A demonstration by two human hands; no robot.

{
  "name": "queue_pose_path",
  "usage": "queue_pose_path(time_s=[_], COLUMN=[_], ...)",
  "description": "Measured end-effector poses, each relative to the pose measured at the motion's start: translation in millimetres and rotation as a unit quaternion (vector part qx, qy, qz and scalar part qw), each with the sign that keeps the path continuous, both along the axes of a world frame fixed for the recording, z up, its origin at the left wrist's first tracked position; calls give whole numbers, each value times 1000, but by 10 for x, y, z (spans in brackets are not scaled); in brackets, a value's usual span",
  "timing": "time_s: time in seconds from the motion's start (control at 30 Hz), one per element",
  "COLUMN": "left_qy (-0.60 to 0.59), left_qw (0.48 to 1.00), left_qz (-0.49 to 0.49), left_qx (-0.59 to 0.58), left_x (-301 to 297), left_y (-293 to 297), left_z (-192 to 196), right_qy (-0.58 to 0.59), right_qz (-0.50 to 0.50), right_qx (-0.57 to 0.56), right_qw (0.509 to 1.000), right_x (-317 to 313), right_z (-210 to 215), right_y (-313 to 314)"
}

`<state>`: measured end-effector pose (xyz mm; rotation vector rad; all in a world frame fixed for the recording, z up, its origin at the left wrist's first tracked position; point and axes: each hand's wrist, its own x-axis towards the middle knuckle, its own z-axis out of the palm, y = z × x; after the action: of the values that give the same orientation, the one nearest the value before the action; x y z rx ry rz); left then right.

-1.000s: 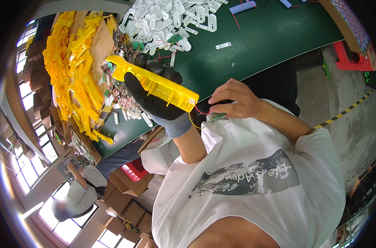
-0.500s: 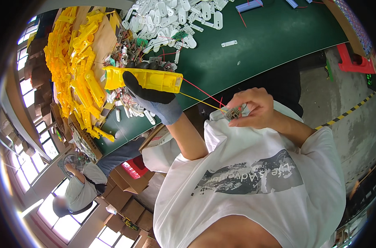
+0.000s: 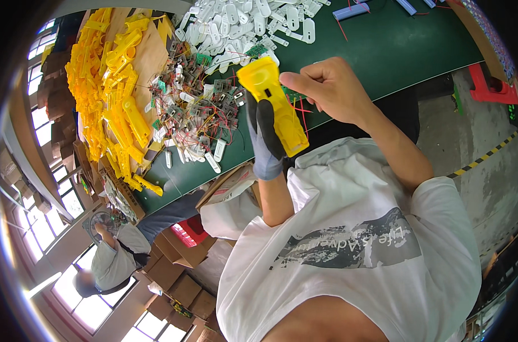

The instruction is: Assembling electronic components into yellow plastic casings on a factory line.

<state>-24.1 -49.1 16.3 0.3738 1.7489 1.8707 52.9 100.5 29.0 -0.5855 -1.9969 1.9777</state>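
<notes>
At the far left, a heap of yellow plastic housings [image 3: 108, 91] is lying on a brown board along the left end of the green bench [image 3: 395, 51]. Just right of it, a tangle of small wired circuit parts [image 3: 196, 111] is spreading over the bench surface, with white oblong plastic pieces [image 3: 253, 23] piling up beyond it toward the far edge. Below the bench edge at lower left, another person in a light shirt [image 3: 113, 259] is sitting among cardboard boxes [image 3: 179, 268].

In the centre, the gloved left hand [image 3: 264, 139] is gripping a yellow housing [image 3: 275, 105] from beneath, its grey-and-black fingers [image 3: 265, 122] wrapping around the lower half of the part. The housing is being held above the near edge of the bench, tilting with its wider end pointing away from the person.

To its right, the bare right hand [image 3: 327, 88] is touching the upper side of the housing, its fingers curling together in a loose fist with the tips pressing at the part's edge; whether they are pinching anything cannot be told. Thin red wires [image 3: 300, 111] are hanging just beneath this hand.

At the far right, a red object [image 3: 490, 82] is resting on the floor beside the bench.
</notes>
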Motion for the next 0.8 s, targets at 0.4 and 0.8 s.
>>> queue_pose_path(time_s=[0.4, 0.8], left_qy=[-33, -19], left_qw=[998, 999], left_qz=[-59, -45], left_qx=[-5, -4], left_x=[125, 101], left_y=[159, 157], left_z=[45, -73], right_qy=[39, 63], right_qz=[-66, -103], right_qx=[184, 231], right_qw=[980, 965], right_x=[-62, -85], right_z=[-136, -237], right_y=[-40, -79])
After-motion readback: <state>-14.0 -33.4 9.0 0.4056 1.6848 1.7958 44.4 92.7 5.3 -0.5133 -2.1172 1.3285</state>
